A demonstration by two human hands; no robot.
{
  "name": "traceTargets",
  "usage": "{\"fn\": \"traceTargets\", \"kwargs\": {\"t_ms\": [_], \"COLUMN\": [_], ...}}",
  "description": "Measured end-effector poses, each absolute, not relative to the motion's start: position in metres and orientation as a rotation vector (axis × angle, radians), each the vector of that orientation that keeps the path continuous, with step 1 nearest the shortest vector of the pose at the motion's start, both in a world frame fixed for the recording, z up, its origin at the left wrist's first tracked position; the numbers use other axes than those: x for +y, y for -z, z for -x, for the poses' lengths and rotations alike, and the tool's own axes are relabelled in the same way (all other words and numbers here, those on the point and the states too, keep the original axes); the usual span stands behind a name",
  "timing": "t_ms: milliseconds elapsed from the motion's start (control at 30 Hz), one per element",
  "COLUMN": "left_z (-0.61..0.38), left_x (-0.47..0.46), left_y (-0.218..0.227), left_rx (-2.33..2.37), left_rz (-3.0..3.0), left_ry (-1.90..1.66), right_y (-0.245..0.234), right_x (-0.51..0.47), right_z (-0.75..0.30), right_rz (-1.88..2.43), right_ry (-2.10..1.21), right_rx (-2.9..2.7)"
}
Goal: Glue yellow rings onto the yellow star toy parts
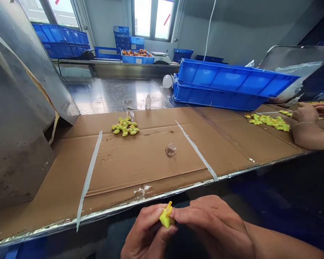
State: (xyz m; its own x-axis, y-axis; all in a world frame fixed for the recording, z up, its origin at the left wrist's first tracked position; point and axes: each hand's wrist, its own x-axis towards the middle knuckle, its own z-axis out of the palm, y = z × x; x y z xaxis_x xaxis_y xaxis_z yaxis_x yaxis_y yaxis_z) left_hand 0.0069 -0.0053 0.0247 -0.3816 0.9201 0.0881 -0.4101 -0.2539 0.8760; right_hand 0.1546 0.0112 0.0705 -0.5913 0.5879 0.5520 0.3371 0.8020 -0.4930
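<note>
In front of the table edge, my left hand (149,230) pinches a small yellow-green figure (166,219) between thumb and fingers. A darker yellow piece (169,207) sticks up from the figure's top. My right hand (213,225) is closed, its fingertips against that piece and the figure's right side; part of its grip is hidden. On the cardboard-covered table (140,162) lies a pile of similar yellow-green figures (125,127), some with orange spots. Nearer to my hands stands a small clear cup (171,149) on a dark wet-looking patch.
White tape strips (90,176) mark the cardboard. A small clear bottle (148,101) stands behind it. Large stacked blue crates (221,86) sit to the right. Another person's hands (310,115) rest beside more figures (270,122). A metal housing (16,126) borders the left.
</note>
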Motion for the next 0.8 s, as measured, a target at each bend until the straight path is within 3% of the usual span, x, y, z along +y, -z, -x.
{"fn": "traceTargets", "kwargs": {"t_ms": [200, 400, 567, 700, 800], "left_z": [-0.001, 0.01, 0.008, 0.006, 0.006], "left_x": [0.005, 0.003, 0.002, -0.001, -0.004], "left_y": [-0.014, 0.01, 0.007, 0.0, 0.0], "left_rx": [0.66, 0.205, 0.183, 0.226, 0.19], "left_rz": [-0.177, -0.193, -0.141, -0.112, -0.106], "left_ry": [-1.348, -1.091, -0.992, -0.966, -0.942], "right_y": [-0.069, -0.064, -0.061, -0.058, -0.058], "right_x": [0.009, 0.02, 0.024, 0.024, 0.025], "right_z": [-0.146, -0.141, -0.139, -0.141, -0.144], "right_rz": [0.812, 0.896, 0.852, 0.816, 0.755], "right_ry": [-0.446, -0.812, -1.042, -1.059, -0.894], "right_rx": [-2.052, -1.746, -1.65, -1.665, -1.797]}}
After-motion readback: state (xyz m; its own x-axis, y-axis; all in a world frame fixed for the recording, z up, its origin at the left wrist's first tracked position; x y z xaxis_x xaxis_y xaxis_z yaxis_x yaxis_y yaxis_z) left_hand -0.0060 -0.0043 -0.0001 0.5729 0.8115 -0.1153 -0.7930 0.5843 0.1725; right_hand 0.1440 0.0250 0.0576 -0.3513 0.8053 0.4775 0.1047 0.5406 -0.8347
